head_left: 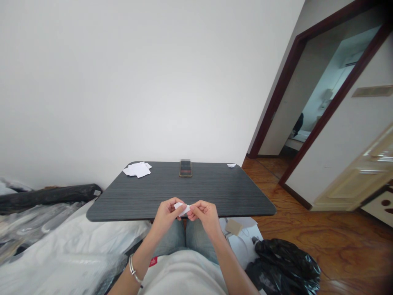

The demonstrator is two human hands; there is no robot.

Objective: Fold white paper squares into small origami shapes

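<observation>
A small folded piece of white paper (pixel 182 208) is held between both hands over the near edge of the dark table (pixel 172 190). My left hand (pixel 168 210) pinches its left part between thumb and fingers. On the other end, my right hand (pixel 205 212) also grips the paper, with thumb and fingertips closed. The fingers cover parts of the paper, so its full shape is hidden. At the far left of the tabletop lies a loose stack of white paper sheets (pixel 137 169). A small folded white paper piece (pixel 231 166) rests at the far right corner.
A phone (pixel 186 169) stands propped at the table's back middle, near the white wall (pixel 184 82). Left of the table are plastic-wrapped items (pixel 80 254) and a long black roll (pixel 52 197). Black plastic bags (pixel 282 262) and a white box (pixel 241 239) sit on the floor at right.
</observation>
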